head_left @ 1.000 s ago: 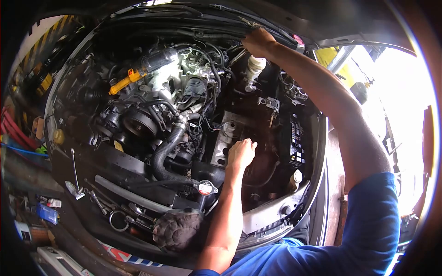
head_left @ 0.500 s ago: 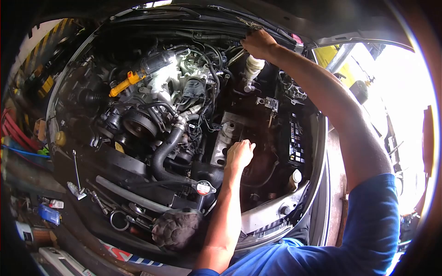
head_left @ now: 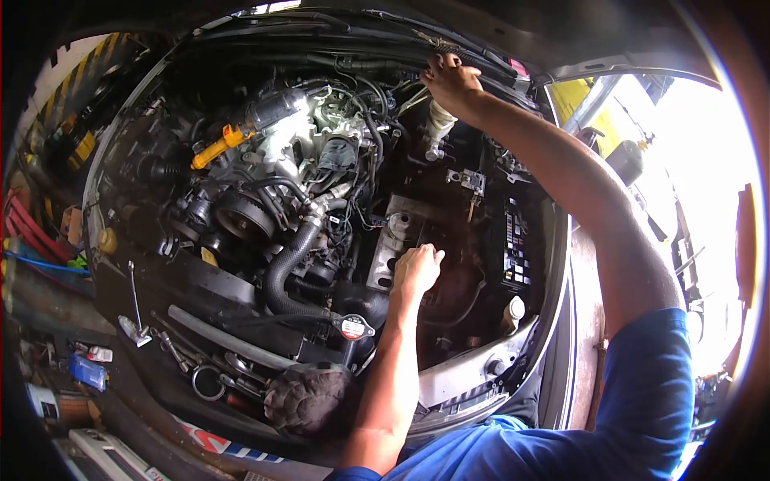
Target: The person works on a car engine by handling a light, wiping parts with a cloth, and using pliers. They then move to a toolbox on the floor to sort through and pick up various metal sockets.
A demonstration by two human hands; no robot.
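My right hand (head_left: 453, 82) is at the back of the engine bay, just above the white reservoir (head_left: 440, 122). Its fingers are bent around something dark that I cannot make out. Lower down, my left hand (head_left: 418, 268) is closed by the right edge of the metal tray (head_left: 395, 228), its fingertips hidden; whether it grips anything does not show. An engine (head_left: 281, 152) lies left of both hands, with a thick black hose (head_left: 282, 268) running to the radiator cap (head_left: 354, 327).
A yellow work light (head_left: 220, 146) lies on the engine. An open fuse box (head_left: 514, 244) lines the right side. Along the front are a long-handled tool (head_left: 133, 305), a clamp ring (head_left: 208, 384) and a dark rounded object (head_left: 309, 398). The raised hood (head_left: 609, 36) hangs above.
My right hand has turned and shifted slightly, its fingers less tightly bunched than before. The left hand stays in place.
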